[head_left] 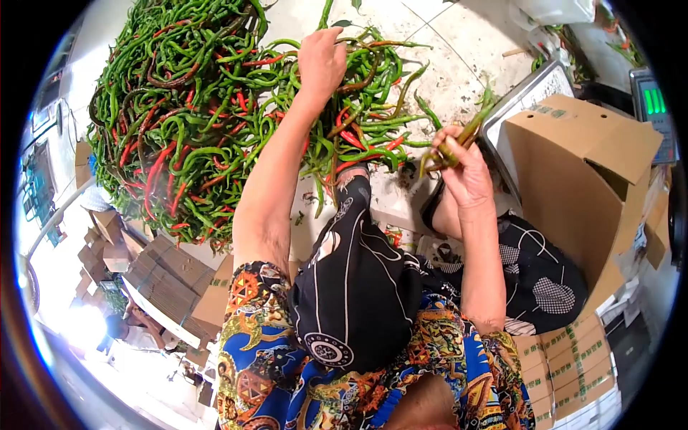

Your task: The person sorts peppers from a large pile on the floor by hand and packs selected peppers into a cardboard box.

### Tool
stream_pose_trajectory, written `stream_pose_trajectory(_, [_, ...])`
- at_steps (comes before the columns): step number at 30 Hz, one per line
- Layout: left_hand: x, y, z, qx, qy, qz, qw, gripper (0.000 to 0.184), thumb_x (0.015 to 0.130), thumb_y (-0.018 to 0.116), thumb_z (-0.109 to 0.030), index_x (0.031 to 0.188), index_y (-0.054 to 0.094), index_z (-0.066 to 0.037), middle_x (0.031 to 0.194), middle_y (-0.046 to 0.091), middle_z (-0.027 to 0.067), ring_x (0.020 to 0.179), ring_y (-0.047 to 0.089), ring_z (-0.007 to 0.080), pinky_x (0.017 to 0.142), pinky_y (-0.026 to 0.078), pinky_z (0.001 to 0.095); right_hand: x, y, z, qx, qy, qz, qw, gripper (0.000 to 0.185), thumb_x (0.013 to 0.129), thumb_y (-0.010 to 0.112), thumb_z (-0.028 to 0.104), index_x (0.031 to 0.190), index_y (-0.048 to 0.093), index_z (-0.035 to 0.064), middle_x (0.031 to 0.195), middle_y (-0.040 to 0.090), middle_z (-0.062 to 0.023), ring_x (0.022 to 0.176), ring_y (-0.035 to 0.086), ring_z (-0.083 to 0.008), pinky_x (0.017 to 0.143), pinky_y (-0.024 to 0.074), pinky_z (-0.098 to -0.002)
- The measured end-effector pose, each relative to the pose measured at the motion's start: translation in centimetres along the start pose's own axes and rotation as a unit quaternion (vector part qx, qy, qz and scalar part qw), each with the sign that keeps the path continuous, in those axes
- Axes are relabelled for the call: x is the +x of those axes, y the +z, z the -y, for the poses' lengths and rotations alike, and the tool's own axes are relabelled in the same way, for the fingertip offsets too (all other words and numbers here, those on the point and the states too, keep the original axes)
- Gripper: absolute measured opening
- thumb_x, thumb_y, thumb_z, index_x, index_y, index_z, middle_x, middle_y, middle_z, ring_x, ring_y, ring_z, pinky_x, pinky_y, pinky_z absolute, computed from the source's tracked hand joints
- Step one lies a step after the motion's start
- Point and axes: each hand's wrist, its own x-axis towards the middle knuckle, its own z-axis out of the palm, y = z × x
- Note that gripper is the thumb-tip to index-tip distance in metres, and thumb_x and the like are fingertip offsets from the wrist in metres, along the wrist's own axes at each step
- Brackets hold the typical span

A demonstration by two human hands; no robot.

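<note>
Long green and red chili peppers (193, 115) lie in a large heap at the upper left, with a looser spread of them reaching to the middle. My left hand (321, 63) is over the near edge of this spread, its fingers bent around the end of a green pepper (326, 13) that points away from me. To the right, my right hand (464, 168) is closed on a small bunch of dark greenish-brown peppers (473, 127), raised above the floor beside a cardboard box.
An open cardboard box (566, 172) stands on a metal-edged scale platform (494, 132) at the right. A scale display (653, 104) glows green behind it. Flattened cartons (168, 283) are at the lower left, stacked printed boxes (573, 365) at the lower right. Another person crouches far left.
</note>
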Motion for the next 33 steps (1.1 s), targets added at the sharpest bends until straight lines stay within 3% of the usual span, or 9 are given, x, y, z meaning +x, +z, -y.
stream_pose_trajectory(3, [0.9,2.7,0.8,0.113,-0.058,0.222,0.967,0.018,0.081,0.062,-0.015,0.098,0.068,-0.013,0.092,0.066,0.0119,0.084,0.06,0.0332,0.073,0.048,0.0477,-0.4,0.0,-0.9,-0.081,0.039,-0.054,0.994,0.023,0.087,0.067,0.014,0.106,0.061,0.0016,0.087,0.063,-0.0048,0.087,0.062,-0.0167,0.083,0.0484,-0.0285])
stream_pose_trajectory(12, [1.6,5.7,2.2,0.018,-0.041,0.447,0.893,0.034,0.073,0.059,-0.02,0.105,0.07,-0.024,0.104,0.067,0.0085,0.098,0.061,0.0313,0.079,0.052,0.0477,0.9,-2.5,-4.0,-0.021,0.069,-0.093,0.993,0.014,0.091,0.061,0.013,0.097,0.059,0.0007,0.081,0.06,-0.0041,0.082,0.061,-0.0183,0.083,0.0488,-0.0312])
stream_pose_trajectory(14, [0.4,4.4,0.8,0.106,0.05,0.321,0.94,0.022,0.076,0.063,-0.021,0.095,0.066,-0.009,0.084,0.066,0.016,0.082,0.063,0.0348,0.073,0.051,0.0447,1.2,-2.7,-4.1,-0.01,0.07,-0.114,0.991,0.013,0.092,0.061,0.012,0.098,0.059,0.0001,0.08,0.061,-0.0054,0.085,0.063,-0.0201,0.084,0.0491,-0.0319])
stream_pose_trajectory(19, [2.0,0.5,-3.4,-0.185,-0.218,0.183,0.941,0.022,0.087,0.064,-0.023,0.1,0.07,-0.006,0.086,0.071,0.0068,0.079,0.066,0.0159,0.07,0.049,0.0259,1.1,-2.7,-3.7,-0.007,0.022,-0.134,0.991,0.014,0.092,0.061,0.012,0.098,0.059,0.0002,0.082,0.064,-0.0064,0.09,0.064,-0.0225,0.086,0.0488,-0.0329])
stream_pose_trajectory(20, [2.8,-1.1,-3.9,-0.255,-0.238,0.206,0.915,0.028,0.092,0.059,-0.02,0.108,0.065,0.001,0.096,0.07,0.0104,0.084,0.067,0.0198,0.076,0.052,0.0264,1.2,-2.9,-3.7,0.0,0.014,-0.129,0.992,0.013,0.092,0.06,0.011,0.099,0.059,-0.0005,0.082,0.064,-0.0074,0.091,0.064,-0.0233,0.088,0.0482,-0.0336])
stream_pose_trajectory(22, [3.5,-3.4,-5.6,-0.594,-0.407,0.135,0.681,0.035,0.095,0.055,-0.019,0.119,0.055,0.007,0.106,0.066,0.0185,0.09,0.066,0.026,0.081,0.055,0.0301,1.4,-2.5,-3.4,0.014,0.012,-0.12,0.993,0.015,0.092,0.06,0.012,0.1,0.059,-0.0012,0.083,0.064,-0.0078,0.092,0.063,-0.0238,0.088,0.0482,-0.0351])
stream_pose_trajectory(28, [1.3,-5.0,-6.5,-0.745,-0.452,0.138,0.47,0.039,0.096,0.054,-0.018,0.125,0.047,0.008,0.111,0.061,0.0191,0.096,0.063,0.0249,0.076,0.057,0.0321,1.5,-1.0,-2.2,0.027,0.014,-0.095,0.995,0.015,0.092,0.06,0.013,0.098,0.06,-0.0009,0.085,0.064,-0.0075,0.089,0.064,-0.0224,0.086,0.0484,-0.0325])
stream_pose_trajectory(30, [0.9,-5.2,-8.0,-0.756,-0.477,0.122,0.431,0.037,0.096,0.054,-0.021,0.121,0.049,0.006,0.107,0.062,0.016,0.088,0.064,0.0216,0.071,0.056,0.029,1.5,-0.7,-2.0,0.024,0.012,-0.089,0.996,0.015,0.092,0.06,0.013,0.098,0.06,-0.0007,0.087,0.064,-0.0072,0.088,0.064,-0.0217,0.086,0.0485,-0.0314])
stream_pose_trajectory(33, [-0.2,-5.2,-10.6,-0.647,-0.487,0.231,0.54,0.026,0.097,0.049,-0.021,0.108,0.054,0.003,0.087,0.063,0.0106,0.07,0.062,0.0167,0.062,0.054,0.0276,1.4,-0.2,-2.0,0.024,-0.001,-0.076,0.997,0.016,0.092,0.062,0.015,0.1,0.06,0.0009,0.091,0.063,-0.006,0.092,0.062,-0.0189,0.085,0.0485,-0.0297])
